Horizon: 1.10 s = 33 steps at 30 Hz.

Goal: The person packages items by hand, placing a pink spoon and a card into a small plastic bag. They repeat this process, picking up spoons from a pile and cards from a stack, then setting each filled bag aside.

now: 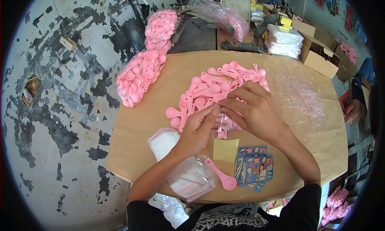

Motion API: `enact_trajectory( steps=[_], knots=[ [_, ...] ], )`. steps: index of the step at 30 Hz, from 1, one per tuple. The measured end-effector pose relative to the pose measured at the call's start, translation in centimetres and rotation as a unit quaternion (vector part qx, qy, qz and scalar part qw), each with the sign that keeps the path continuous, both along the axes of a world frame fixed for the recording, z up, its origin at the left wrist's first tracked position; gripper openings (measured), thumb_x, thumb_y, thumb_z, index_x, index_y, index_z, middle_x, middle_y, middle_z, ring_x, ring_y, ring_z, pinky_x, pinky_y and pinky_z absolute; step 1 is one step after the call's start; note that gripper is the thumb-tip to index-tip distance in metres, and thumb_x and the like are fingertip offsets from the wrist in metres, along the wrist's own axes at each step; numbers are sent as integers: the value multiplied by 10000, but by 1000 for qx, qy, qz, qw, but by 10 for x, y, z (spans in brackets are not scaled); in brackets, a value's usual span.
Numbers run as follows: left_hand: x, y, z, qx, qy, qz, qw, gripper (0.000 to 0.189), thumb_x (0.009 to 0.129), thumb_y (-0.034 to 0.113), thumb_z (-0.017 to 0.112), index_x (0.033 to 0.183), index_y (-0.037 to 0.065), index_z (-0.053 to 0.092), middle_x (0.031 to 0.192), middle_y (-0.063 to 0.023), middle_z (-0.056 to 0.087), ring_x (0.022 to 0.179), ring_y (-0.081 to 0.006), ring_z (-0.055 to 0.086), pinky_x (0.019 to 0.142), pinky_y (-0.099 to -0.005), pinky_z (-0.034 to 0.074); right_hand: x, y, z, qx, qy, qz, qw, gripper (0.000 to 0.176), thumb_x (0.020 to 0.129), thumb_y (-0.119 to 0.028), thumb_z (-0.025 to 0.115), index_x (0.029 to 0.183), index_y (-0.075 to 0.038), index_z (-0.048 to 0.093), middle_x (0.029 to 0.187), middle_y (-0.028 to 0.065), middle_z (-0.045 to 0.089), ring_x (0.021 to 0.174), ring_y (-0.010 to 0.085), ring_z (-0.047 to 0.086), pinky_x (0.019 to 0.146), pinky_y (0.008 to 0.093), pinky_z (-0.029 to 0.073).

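Observation:
My left hand (197, 126) and my right hand (256, 110) meet over the middle of the table, fingertips pinched on the top edge of a small clear plastic bag (220, 122). A pink measuring spoon (222, 134) shows in the bag, partly hidden by glare and my fingers. Just beyond lies a heap of pink measuring spoons (206, 88). Under my left forearm are stacks of clear plastic bags (192, 181). One loose pink spoon (221, 175) rests beside them, near a yellow paper (225, 150) and a spread pile of blue printed cards (260, 168).
Stuffed bags of pink spoons (140, 76) stand along the table's left edge. Thin clear plastic strips (302, 96) lie tangled at right. Behind are an open cardboard box (319, 56) and stacked white plastic packs (284, 40). Another person (357, 96) is partly visible at far right.

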<state>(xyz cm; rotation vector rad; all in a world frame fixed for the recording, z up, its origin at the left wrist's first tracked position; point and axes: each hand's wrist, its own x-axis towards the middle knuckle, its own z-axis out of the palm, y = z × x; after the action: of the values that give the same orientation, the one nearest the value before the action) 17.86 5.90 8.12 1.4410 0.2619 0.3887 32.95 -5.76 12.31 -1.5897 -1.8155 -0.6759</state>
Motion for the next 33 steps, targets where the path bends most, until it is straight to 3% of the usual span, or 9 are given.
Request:
enact_trajectory(
  steps=[3, 6, 9, 18, 23, 25, 28, 31, 33],
  knots=[
    [-2, 0, 6, -14, 32, -25, 999, 401, 1014, 156, 446, 1365, -37, 440, 1172, -72, 590, 991, -112, 610, 790, -260, 525, 5, 1, -7, -8, -11, -8, 1000, 162, 695, -158, 733, 841, -102, 693, 817, 20, 639, 918, 230, 597, 740, 359, 478],
    [-1, -6, 1, 97, -35, -29, 994, 428, 1000, 100, 452, 1398, -47, 393, 1243, -91, 564, 1045, -126, 585, 860, -270, 501, 7, 3, -11, -18, -7, -8, 1000, 156, 678, -155, 738, 810, -101, 675, 783, 11, 644, 881, 205, 602, 716, 348, 468],
    [1, 4, -7, 96, 52, -67, 992, 452, 990, 60, 448, 1418, -52, 355, 1293, -94, 545, 1119, -128, 547, 935, -260, 454, 10, 4, -11, -33, -17, -15, 999, 149, 673, -147, 737, 790, -98, 660, 749, 10, 644, 797, 191, 609, 696, 349, 465],
    [3, 7, -2, 215, -51, -36, 975, 381, 1024, 85, 376, 1385, -34, 410, 1291, -117, 561, 1183, -174, 535, 1011, -288, 407, 6, 4, -6, 5, 234, 25, 972, 88, 754, -56, 682, 827, -66, 634, 730, 42, 625, 656, 148, 601, 569, 256, 464],
    [5, 6, -2, 84, -67, -73, 991, 352, 1028, 99, 368, 1354, -24, 417, 1264, -117, 583, 1140, -155, 551, 935, -279, 459, 31, -11, 19, 74, 395, 47, 914, 43, 828, -63, 627, 823, -43, 589, 726, -9, 559, 676, 60, 518, 591, 225, 419],
    [5, 5, -1, 11, -60, -66, 996, 345, 1030, 113, 376, 1345, -21, 418, 1255, -112, 590, 1108, -136, 560, 899, -271, 476, 58, -42, 46, -29, 483, 71, 873, 61, 846, -75, 619, 830, -35, 575, 739, 6, 559, 697, 71, 529, 604, 235, 425],
    [6, 4, -2, -64, -52, -63, 995, 367, 1031, 148, 393, 1364, -4, 402, 1252, -129, 591, 1106, -158, 579, 887, -287, 503, 127, -90, 49, -172, 444, 225, 850, 67, 839, -65, 618, 895, -27, 611, 796, 29, 601, 749, 97, 580, 647, 248, 460],
    [10, 10, -10, -46, -22, -73, 996, 394, 1022, 182, 430, 1374, 4, 413, 1239, -141, 596, 1107, -200, 612, 897, -320, 531, 155, -97, 18, -310, 445, 34, 839, 158, 845, -26, 585, 991, -14, 645, 838, 60, 648, 794, 139, 633, 690, 273, 487],
    [15, 16, -22, -19, 15, -80, 996, 395, 1018, 203, 452, 1359, 3, 441, 1222, -131, 605, 1093, -191, 617, 890, -334, 536, 212, -101, -40, -156, 93, -153, 971, 190, 867, -48, 579, 1040, -9, 648, 854, 83, 666, 796, 152, 644, 711, 285, 493]
  ],
)
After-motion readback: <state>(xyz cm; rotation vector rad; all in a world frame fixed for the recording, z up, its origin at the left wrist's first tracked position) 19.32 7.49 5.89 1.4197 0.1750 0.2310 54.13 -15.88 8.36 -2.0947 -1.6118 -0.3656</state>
